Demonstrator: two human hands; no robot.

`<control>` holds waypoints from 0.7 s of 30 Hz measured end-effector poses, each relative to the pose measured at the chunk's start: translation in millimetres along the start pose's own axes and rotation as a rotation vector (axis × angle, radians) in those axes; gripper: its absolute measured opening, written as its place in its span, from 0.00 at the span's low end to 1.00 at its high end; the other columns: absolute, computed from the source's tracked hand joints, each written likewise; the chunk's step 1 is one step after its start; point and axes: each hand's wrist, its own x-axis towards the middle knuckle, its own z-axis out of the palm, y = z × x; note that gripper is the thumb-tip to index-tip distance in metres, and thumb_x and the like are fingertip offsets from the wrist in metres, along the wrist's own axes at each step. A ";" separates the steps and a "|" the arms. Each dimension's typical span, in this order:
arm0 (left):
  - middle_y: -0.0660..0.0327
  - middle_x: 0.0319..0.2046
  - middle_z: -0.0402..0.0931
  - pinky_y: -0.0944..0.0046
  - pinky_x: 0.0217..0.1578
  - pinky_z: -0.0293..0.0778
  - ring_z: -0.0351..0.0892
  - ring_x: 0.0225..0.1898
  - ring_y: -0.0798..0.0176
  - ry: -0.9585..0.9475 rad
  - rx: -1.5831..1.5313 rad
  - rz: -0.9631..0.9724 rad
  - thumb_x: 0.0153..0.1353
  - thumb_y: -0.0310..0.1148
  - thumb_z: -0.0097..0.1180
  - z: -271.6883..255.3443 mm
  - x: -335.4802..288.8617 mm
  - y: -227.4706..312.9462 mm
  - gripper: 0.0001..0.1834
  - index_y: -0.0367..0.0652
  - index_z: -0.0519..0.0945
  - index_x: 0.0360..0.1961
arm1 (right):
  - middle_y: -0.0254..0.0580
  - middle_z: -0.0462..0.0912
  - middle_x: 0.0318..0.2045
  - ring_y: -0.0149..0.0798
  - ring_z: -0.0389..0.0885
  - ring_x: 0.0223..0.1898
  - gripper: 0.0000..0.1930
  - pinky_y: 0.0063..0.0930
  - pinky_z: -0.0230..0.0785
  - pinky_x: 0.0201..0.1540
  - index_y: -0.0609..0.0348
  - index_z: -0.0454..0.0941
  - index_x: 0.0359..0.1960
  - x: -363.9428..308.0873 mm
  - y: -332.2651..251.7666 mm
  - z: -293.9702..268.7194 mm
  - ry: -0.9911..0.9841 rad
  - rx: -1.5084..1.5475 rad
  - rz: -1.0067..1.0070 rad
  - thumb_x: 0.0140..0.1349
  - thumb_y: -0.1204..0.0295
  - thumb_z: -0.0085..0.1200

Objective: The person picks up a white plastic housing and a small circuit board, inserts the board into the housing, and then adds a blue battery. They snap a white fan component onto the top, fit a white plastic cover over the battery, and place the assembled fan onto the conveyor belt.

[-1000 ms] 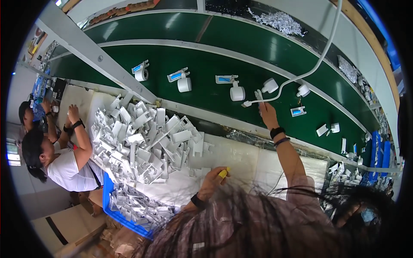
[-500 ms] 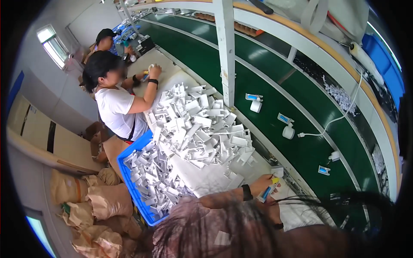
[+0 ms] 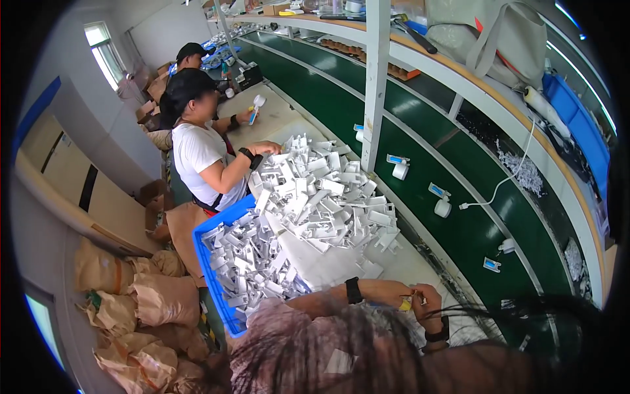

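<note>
My left hand (image 3: 401, 293) and my right hand (image 3: 428, 306) meet over the near end of the worktable, each with a black band at its wrist. Their fingers are curled close together, and a small yellow patch (image 3: 405, 303) shows between them. Loose strands of hair and the fingers hide whatever they hold. Left of my hands, white plastic bracket-like parts (image 3: 321, 197) lie in a big heap on the table. More of these white parts fill a blue crate (image 3: 218, 299) at the table's left edge.
Beyond the heap a co-worker (image 3: 203, 148) holds a white part with a blue strip; another person (image 3: 191, 56) sits farther off. On the green conveyor (image 3: 420, 223) to the right lie several white-and-blue assemblies (image 3: 441, 200). A white post (image 3: 375, 85) rises beside it. Brown sacks (image 3: 164, 299) stand at left.
My hands have drawn together, and the white part with a blue strip in my left hand no longer shows. The co-worker's one hand has reached to the heap. The view has shifted slightly.
</note>
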 end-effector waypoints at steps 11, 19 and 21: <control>0.48 0.32 0.78 0.49 0.35 0.73 0.79 0.35 0.44 0.227 0.730 -0.173 0.55 0.32 0.52 22.2 -10.7 -74.9 0.16 0.40 0.71 0.44 | 0.37 0.79 0.25 0.29 0.77 0.28 0.09 0.24 0.70 0.40 0.63 0.77 0.35 -27.8 -5.7 6.5 -0.422 0.293 0.263 0.57 0.72 0.62; 0.46 0.32 0.78 0.48 0.35 0.74 0.79 0.36 0.42 0.399 0.537 -0.031 0.51 0.34 0.57 8.7 -19.1 -63.3 0.21 0.41 0.72 0.47 | 0.38 0.81 0.27 0.33 0.79 0.32 0.18 0.30 0.72 0.42 0.70 0.78 0.44 -47.9 0.1 20.8 -0.392 0.802 0.448 0.71 0.65 0.43; 0.50 0.30 0.78 0.56 0.27 0.75 0.80 0.29 0.51 0.242 0.382 -0.133 0.52 0.33 0.57 1.2 -27.5 -33.2 0.23 0.39 0.71 0.50 | 0.35 0.81 0.26 0.28 0.78 0.28 0.12 0.21 0.70 0.36 0.66 0.79 0.45 -42.8 -5.4 14.3 -0.434 0.893 0.524 0.66 0.71 0.52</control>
